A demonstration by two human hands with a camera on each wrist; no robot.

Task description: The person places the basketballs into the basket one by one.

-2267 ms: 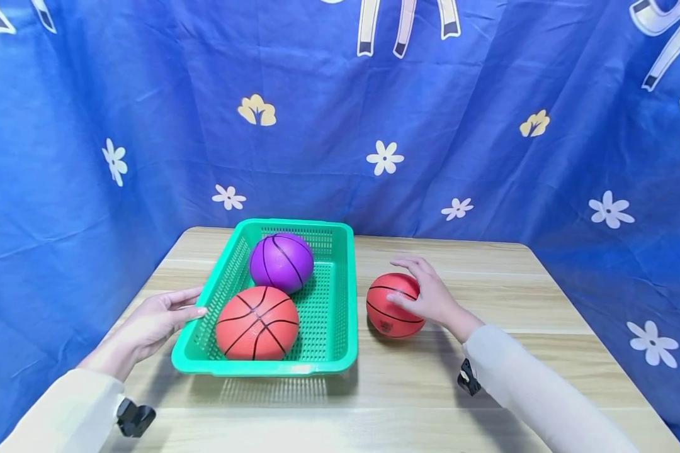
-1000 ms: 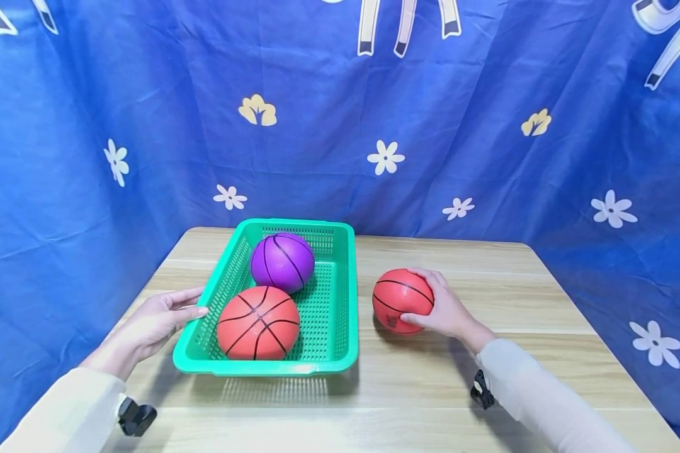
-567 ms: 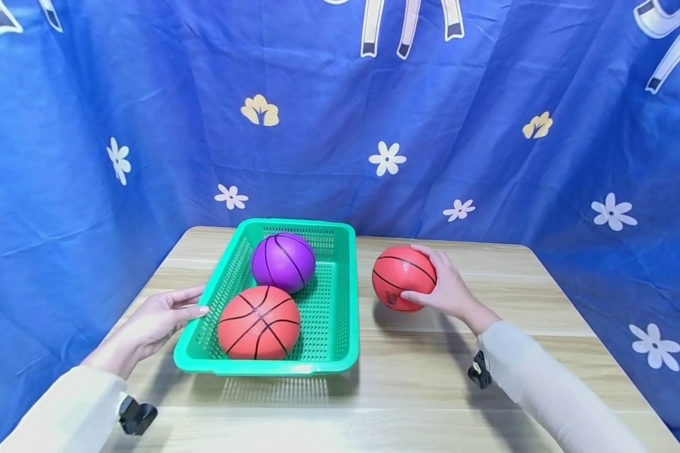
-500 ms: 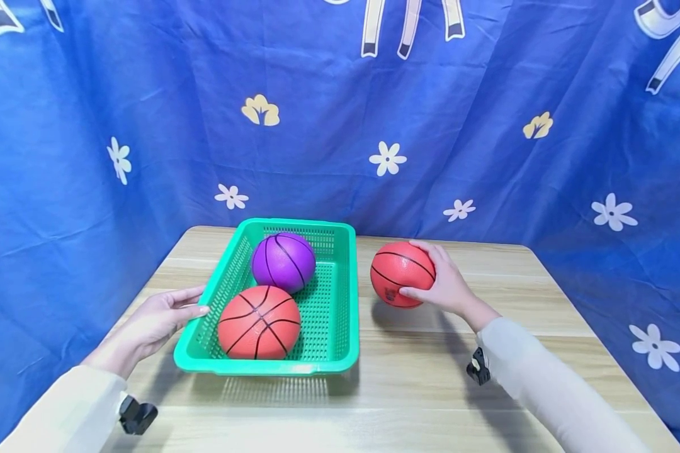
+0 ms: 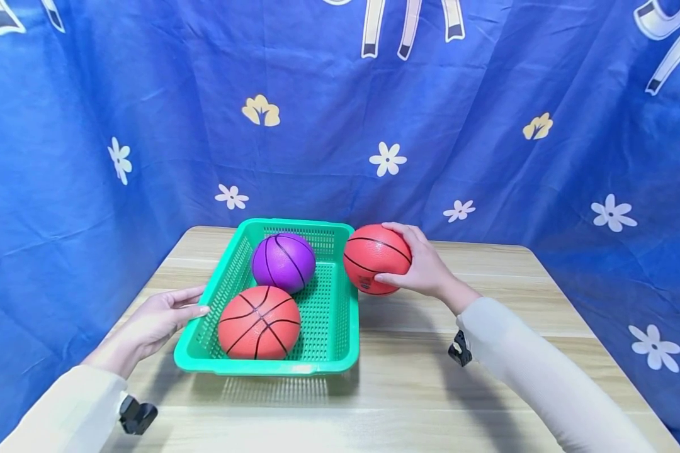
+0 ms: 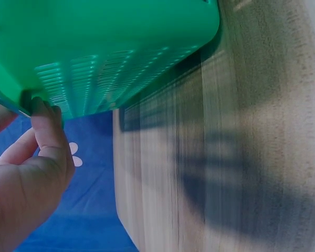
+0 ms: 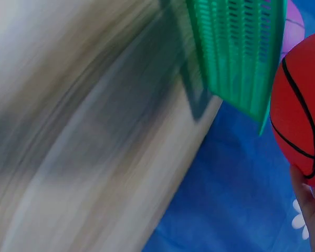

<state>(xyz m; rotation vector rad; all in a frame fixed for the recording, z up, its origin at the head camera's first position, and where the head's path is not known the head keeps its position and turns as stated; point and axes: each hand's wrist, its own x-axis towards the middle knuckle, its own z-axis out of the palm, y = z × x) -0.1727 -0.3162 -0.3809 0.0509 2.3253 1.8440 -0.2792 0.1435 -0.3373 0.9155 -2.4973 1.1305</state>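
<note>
My right hand grips a red basketball with black lines, thumb on its near side and fingers over its far right side. The ball is raised off the table and overlaps the right rim of the green plastic basket in the head view. At the basket's left side, my left hand pinches the rim between thumb and fingers; the left wrist view shows its fingers under the rim. Inside the basket lie a purple basketball at the back and an orange-red basketball in front.
The basket stands on the left half of a light wood table. Behind and beside the table hangs a blue curtain printed with white flowers. Each wrist bears a small black device.
My right hand has closed around the red basketball, lifted it off the table and carried it left to the basket's right rim. The left hand has stayed at the rim.
</note>
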